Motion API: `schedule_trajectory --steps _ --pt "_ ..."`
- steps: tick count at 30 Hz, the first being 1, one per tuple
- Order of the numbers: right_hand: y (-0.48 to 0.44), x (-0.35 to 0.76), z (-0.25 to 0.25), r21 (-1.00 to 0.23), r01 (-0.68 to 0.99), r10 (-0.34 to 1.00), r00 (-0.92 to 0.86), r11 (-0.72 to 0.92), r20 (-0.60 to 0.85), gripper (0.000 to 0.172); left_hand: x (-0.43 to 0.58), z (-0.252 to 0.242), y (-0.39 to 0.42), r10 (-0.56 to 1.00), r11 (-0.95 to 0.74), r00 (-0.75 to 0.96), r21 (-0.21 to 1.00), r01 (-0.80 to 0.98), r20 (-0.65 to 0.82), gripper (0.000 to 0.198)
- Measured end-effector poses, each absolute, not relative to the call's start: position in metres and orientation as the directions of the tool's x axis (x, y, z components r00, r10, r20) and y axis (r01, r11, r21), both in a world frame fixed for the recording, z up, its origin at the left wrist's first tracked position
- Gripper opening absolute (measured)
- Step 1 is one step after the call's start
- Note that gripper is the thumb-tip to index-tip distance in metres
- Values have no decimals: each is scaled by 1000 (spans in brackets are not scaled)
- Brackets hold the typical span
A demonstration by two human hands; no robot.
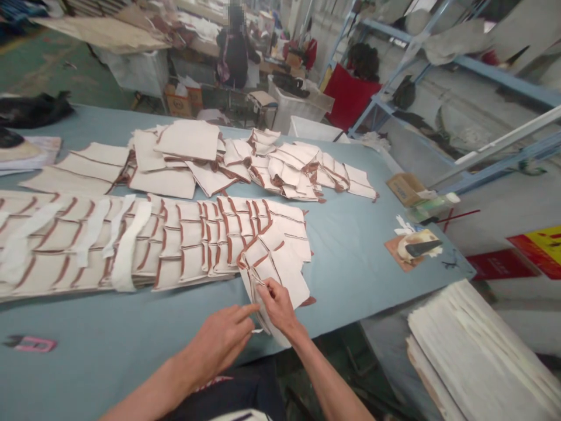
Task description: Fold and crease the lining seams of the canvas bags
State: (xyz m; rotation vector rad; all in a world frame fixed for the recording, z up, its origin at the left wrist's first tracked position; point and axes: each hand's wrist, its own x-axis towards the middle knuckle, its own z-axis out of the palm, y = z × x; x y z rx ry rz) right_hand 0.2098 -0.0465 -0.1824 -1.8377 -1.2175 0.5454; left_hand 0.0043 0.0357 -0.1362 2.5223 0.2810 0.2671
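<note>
Rows of cream fabric pieces point(193, 245) with brown trim lie overlapped on a blue table point(346, 245). At the near right end of the row sits a small stack of the same pieces point(280, 263). My right hand point(277, 305) pinches the near edge of that stack, fingers closed on the fabric. My left hand point(221, 339) rests just beside it on the table edge, fingers curled and pointing toward the same edge, touching the fabric's lower corner.
More cream pieces point(245, 161) lie heaped further back. A pink-and-black tool point(30, 344) lies at the near left. A brown card with a dark tool point(414, 248) and a small box point(405, 188) sit at the right. White sheets point(477, 345) are stacked lower right. A seated person point(234, 49) works far behind.
</note>
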Motion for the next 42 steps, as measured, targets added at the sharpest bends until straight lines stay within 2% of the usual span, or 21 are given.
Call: schedule_trajectory --steps 4,8,10,12,15,18,21,24,27,31,33,36,39,42 --pt "-43 200 -191 -849 491 922 387 -195 12 47 15 -146 39 220 -834 975 515 198 -19 23" --pt "-37 206 -194 -823 528 944 329 -209 -29 31 23 -155 50 256 -822 960 497 279 -115 24" --pt "-36 219 -191 -797 565 948 316 -216 -34 29 24 -162 55 290 -798 947 511 319 -138 21" --pt "-36 242 -185 -766 598 941 336 -237 -29 32 20 -170 59 336 -760 929 538 365 -155 17" --pt "-37 291 -168 -719 629 905 425 -294 1 38 6 -180 65 401 -679 901 608 412 -163 21" --pt "-41 337 -138 -683 637 822 562 -358 93 58 -11 -184 70 465 -581 872 690 432 -154 27" --pt "-49 353 -101 -659 653 750 631 -374 199 60 -20 -178 74 548 -464 822 761 455 -157 36" --pt "-53 332 -65 -643 704 766 580 -300 277 51 -27 -158 77 634 -346 756 815 465 -163 50" --pt "-44 294 -38 -620 767 798 473 -163 374 45 -43 -122 81 721 -269 677 840 471 -148 51" --pt "-12 240 -23 -568 803 831 183 182 526 38 -76 -60 77 826 -135 551 907 399 -119 41" --pt "8 212 -32 -565 778 890 18 274 457 38 -88 -33 68 847 -107 522 930 352 -100 34" --pt "30 162 -67 -606 765 974 -131 217 183 33 -96 -14 52 939 -28 338 965 262 -65 32" --pt "35 115 -118 -641 735 968 -245 222 55 19 -101 -18 42 966 106 214 979 172 -142 32" --pt "22 88 -161 -695 703 960 -271 148 -70 22 -107 -26 36 958 197 197 977 78 -209 36"
